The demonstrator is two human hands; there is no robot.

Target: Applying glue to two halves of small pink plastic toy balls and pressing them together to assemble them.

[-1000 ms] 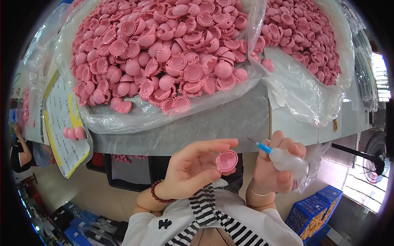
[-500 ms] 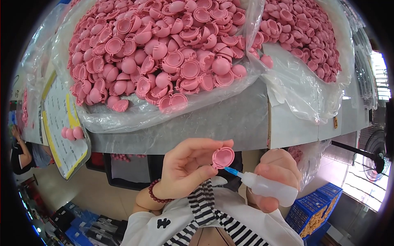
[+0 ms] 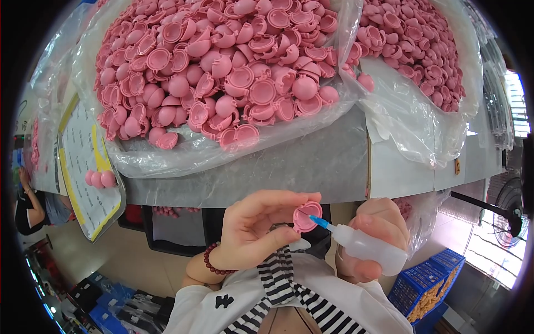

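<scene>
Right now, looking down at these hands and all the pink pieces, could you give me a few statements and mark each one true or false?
1. The left hand holds one pink shell in its fingers. True.
2. The right hand is empty. False: it grips a small white squeeze bottle.
3. The bottle's blue tip points at the held shell. True.
4. The pink shells heaped on the table lie in a wooden crate. False: they lie on clear plastic sheeting.
5. The left wrist is bare. False: it wears a dark red bead bracelet.
</scene>
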